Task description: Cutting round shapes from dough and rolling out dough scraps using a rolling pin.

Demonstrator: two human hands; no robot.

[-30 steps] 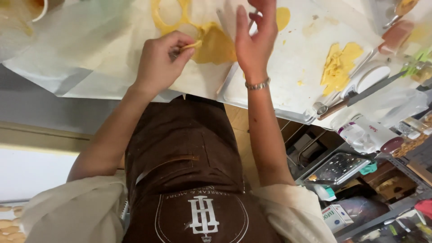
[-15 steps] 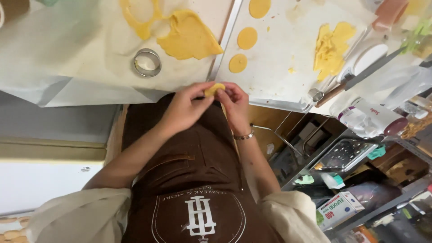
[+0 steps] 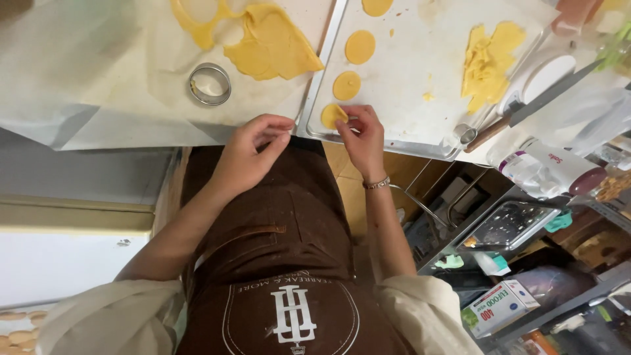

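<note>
Nearest the camera is a brown apron (image 3: 276,263) with a pale emblem, worn over cream sleeves. Past it, at the near edge of the metal baking tray (image 3: 394,141), the two hands sit close together but not touching. The right hand (image 3: 361,135) pinches a small yellow dough round (image 3: 330,115) with thumb and fingertips, the round lying on the tray's near left corner. A thin bracelet (image 3: 376,184) circles that wrist. The left hand (image 3: 253,154) hovers just left of the tray's corner, fingers loosely curled and holding nothing, its fingertips over the tray's rim.

On the tray beyond the held round, three more dough rounds run in a line away from the person: one (image 3: 346,85) just past it, another (image 3: 360,46) farther, and a third (image 3: 377,5) cut by the top edge. Toward the tray's right side lies a heap of dough scraps (image 3: 486,62).

Left of the tray, on paper covering the counter (image 3: 79,72), a round metal cutter (image 3: 209,83) stands, and beyond it the rolled dough sheet (image 3: 269,43) with holes cut out.

Right of the tray, a knife with a wooden handle (image 3: 526,108) lies against the rim, with cluttered wire shelves (image 3: 526,230) below it.
</note>
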